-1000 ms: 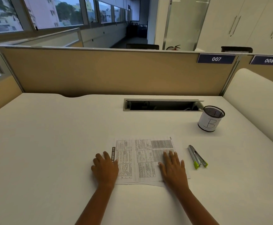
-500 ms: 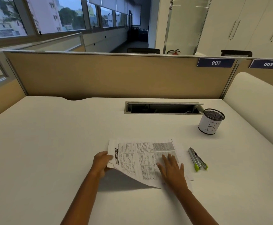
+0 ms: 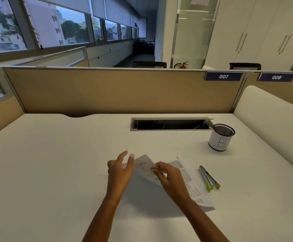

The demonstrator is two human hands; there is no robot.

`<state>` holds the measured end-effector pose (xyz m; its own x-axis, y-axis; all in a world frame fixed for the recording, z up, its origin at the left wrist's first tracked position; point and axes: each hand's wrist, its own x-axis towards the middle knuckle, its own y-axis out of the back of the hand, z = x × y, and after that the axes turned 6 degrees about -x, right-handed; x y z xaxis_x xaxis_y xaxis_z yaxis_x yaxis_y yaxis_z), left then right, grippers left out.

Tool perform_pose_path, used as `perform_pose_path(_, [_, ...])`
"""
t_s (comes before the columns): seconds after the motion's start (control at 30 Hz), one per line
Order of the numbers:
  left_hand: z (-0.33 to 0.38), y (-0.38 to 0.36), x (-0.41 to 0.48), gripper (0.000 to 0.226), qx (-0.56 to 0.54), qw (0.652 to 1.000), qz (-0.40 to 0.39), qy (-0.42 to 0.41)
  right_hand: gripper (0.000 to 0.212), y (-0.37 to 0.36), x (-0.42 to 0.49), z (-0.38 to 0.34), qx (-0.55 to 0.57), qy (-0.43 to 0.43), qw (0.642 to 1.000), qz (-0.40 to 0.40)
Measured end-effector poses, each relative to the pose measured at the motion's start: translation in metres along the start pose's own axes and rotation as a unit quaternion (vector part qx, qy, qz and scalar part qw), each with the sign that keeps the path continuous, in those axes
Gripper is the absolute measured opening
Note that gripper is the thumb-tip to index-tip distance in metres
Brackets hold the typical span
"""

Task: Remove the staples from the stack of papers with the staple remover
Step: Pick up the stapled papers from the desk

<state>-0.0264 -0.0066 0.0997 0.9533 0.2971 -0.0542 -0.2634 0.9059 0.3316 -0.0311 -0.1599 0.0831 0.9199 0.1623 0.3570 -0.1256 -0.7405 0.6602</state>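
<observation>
Cup (image 3: 219,143) marked "B" near staple remover (image 3: 209,179); partition tags "007" (image 3: 223,76) and "008" (image 3: 276,77).

1. An office is shown: a white desk (image 3: 55,163) is enclosed by a tan partition (image 3: 107,91) with metal trim.
2. Blue plates numbered 007 (image 3: 223,76) and 008 (image 3: 276,77) are fixed along the partition tops.
3. A cable slot (image 3: 171,124) is set into the desk near the partition.
4. A mesh pen cup (image 3: 221,139), printed papers (image 3: 193,189) and a staple remover (image 3: 209,179) are found on the desk.
5. Beyond the partition, chair backs (image 3: 149,64), a fire extinguisher (image 3: 182,65), a glass door (image 3: 192,32) and tall white cabinets (image 3: 264,32) are seen.
6. A long row of windows (image 3: 37,27) with blinds is seen at the left, with city buildings outside.
</observation>
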Motion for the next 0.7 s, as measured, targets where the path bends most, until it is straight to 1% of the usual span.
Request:
perform_pose_path(0.03, [0.004,0.001,-0.002,0.036,0.045,0.998,0.019,-0.049,0.017,0.005,0.005,-0.002,0.018,-0.010,1.000,-0.006])
perform_pose_path(0.07, [0.009,0.003,-0.004,0.031,0.051,0.994,0.024,-0.092,0.017,0.011,0.010,-0.003,0.035,-0.015,0.999,-0.014])
perform_pose_path(0.13, [0.020,0.004,-0.006,0.023,0.037,0.987,-0.003,-0.154,0.021,0.019,0.018,-0.008,0.050,-0.012,0.998,-0.033])
perform_pose_path(0.17, [0.024,0.005,-0.006,0.022,0.038,0.984,-0.020,-0.171,0.021,0.022,0.021,-0.009,0.054,-0.010,0.998,-0.044])
perform_pose_path(0.27, [0.037,0.006,-0.005,0.021,0.036,0.982,-0.056,-0.178,0.018,0.027,0.029,-0.014,0.060,-0.004,0.996,-0.060])
perform_pose_path(0.4, [0.046,0.008,0.000,0.009,0.010,0.981,-0.078,-0.177,0.019,0.029,0.036,-0.020,0.077,0.011,0.996,-0.048])
perform_pose_path(0.5, [0.046,0.011,0.003,0.005,-0.014,0.981,-0.097,-0.166,0.025,0.029,0.041,-0.022,0.075,0.015,0.996,-0.041])
perform_pose_path(0.57, [0.045,0.014,0.002,0.001,-0.022,0.981,-0.102,-0.163,0.022,0.029,0.043,-0.022,0.073,0.015,0.997,-0.036])
perform_pose_path(0.7, [0.042,0.019,0.002,0.010,-0.050,0.978,-0.117,-0.164,0.016,0.029,0.045,-0.023,0.080,0.013,0.996,-0.030])
